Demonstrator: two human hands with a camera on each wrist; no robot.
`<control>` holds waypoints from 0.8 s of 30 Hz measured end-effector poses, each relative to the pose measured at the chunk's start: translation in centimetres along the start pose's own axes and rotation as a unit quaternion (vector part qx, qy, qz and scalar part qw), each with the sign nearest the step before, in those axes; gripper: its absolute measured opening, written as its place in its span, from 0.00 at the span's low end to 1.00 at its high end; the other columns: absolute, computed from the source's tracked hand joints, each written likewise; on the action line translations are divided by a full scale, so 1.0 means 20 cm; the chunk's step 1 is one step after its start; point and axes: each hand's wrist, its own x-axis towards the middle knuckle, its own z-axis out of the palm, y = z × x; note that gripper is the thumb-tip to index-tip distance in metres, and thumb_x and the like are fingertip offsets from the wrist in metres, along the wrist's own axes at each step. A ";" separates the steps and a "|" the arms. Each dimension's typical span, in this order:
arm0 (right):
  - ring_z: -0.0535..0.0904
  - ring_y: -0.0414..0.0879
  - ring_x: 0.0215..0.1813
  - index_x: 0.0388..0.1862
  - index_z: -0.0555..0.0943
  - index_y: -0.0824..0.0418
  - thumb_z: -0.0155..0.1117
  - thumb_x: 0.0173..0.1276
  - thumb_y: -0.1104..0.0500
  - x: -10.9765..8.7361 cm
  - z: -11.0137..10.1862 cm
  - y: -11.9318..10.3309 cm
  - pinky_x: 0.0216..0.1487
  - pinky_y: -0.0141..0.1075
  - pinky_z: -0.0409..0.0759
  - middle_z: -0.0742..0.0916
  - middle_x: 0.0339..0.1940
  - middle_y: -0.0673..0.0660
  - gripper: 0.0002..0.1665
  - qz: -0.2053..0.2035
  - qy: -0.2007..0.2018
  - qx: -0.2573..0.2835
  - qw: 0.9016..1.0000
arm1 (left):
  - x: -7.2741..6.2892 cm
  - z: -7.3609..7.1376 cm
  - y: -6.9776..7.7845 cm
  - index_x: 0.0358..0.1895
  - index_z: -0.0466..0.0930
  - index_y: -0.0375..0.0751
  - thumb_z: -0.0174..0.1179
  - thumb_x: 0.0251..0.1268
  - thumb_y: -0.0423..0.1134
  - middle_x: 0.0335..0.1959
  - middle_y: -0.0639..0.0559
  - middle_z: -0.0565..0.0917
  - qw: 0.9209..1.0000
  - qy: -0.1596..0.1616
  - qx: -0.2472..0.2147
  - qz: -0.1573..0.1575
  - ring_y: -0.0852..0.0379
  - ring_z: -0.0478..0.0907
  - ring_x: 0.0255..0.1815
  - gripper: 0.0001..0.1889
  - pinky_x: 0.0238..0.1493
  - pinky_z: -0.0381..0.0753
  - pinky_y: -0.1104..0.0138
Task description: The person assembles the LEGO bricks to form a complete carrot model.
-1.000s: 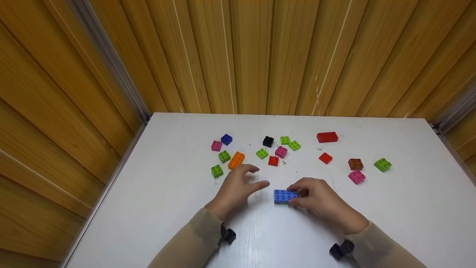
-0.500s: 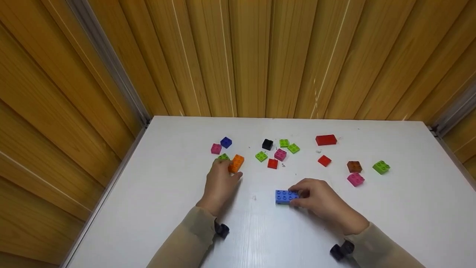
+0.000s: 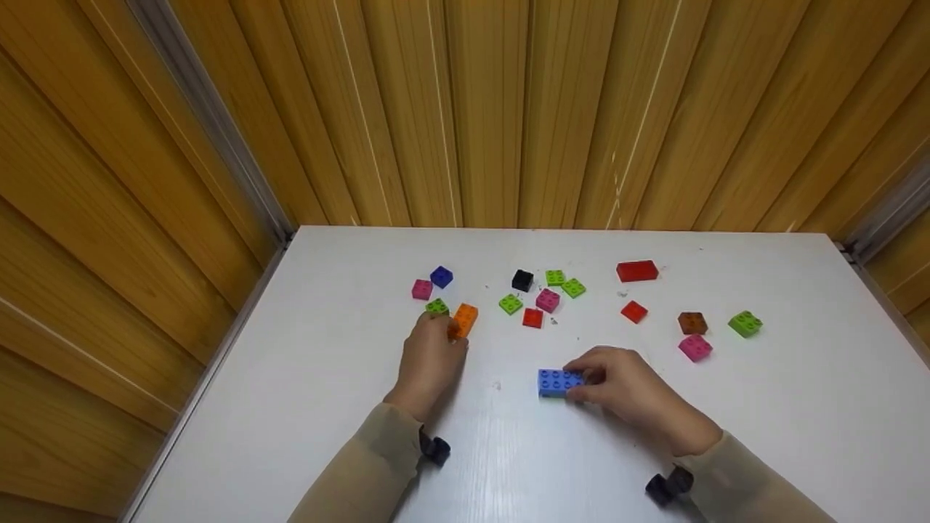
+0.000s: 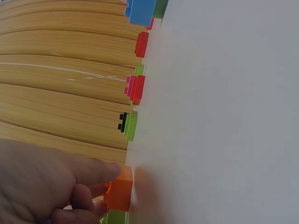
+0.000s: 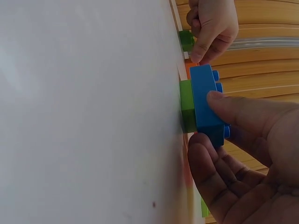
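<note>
My left hand [image 3: 429,359] reaches to the left cluster and pinches an orange eight-stud toy brick [image 3: 466,319] between thumb and fingers; in the left wrist view the orange brick [image 4: 120,193] sits close over the tabletop. A green brick [image 3: 437,306] shows just past the knuckles, and another green one is hidden by this hand in the head view. With thumb and fingers, my right hand [image 3: 628,385] grips the right end of a blue eight-stud brick [image 3: 556,383]. The right wrist view shows a green brick [image 5: 187,105] joined beneath the blue brick [image 5: 205,100].
Several small bricks lie at the back middle, among them a black brick [image 3: 522,280] and a red one [image 3: 532,318]. To the right are a long red brick [image 3: 637,271], a brown brick [image 3: 692,323] and a pink brick [image 3: 695,348]. Wood-patterned panels [image 3: 487,116] stand behind the white table [image 3: 290,407].
My left hand has moved left and away from the blue brick to the orange brick, which has shifted slightly right. The right hand keeps its hold with little movement.
</note>
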 end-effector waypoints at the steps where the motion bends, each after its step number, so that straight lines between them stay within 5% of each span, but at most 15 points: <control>1: 0.83 0.47 0.52 0.59 0.95 0.48 0.85 0.71 0.52 0.00 0.00 0.00 0.52 0.32 0.85 0.92 0.53 0.50 0.19 -0.003 0.002 0.002 1.000 | 0.00 0.00 0.00 0.63 0.89 0.38 0.73 0.77 0.34 0.66 0.45 0.85 1.000 0.002 0.003 0.004 0.44 0.86 0.67 0.16 0.74 0.87 0.51; 6: 0.84 0.47 0.52 0.59 0.95 0.51 0.85 0.71 0.53 0.00 -0.03 0.02 0.54 0.33 0.84 0.93 0.55 0.51 0.19 -0.022 0.014 0.002 1.000 | 0.01 0.01 -0.01 0.58 0.90 0.38 0.73 0.74 0.31 0.60 0.45 0.88 1.000 0.006 0.011 0.019 0.46 0.87 0.59 0.13 0.69 0.90 0.51; 14: 0.85 0.49 0.54 0.61 0.94 0.49 0.84 0.72 0.52 0.03 -0.07 0.03 0.57 0.38 0.86 0.93 0.56 0.51 0.20 0.003 0.028 -0.004 1.000 | 0.01 0.00 0.01 0.56 0.90 0.39 0.74 0.72 0.30 0.59 0.45 0.87 1.000 0.000 -0.024 0.017 0.48 0.85 0.53 0.12 0.63 0.93 0.54; 24: 0.85 0.52 0.59 0.65 0.93 0.48 0.84 0.72 0.50 0.10 -0.11 0.04 0.59 0.43 0.90 0.92 0.61 0.54 0.23 0.039 0.020 0.005 0.999 | 0.04 -0.01 0.08 0.50 0.90 0.50 0.79 0.73 0.43 0.66 0.50 0.85 0.998 -0.018 -0.059 0.015 0.47 0.83 0.63 0.10 0.71 0.90 0.53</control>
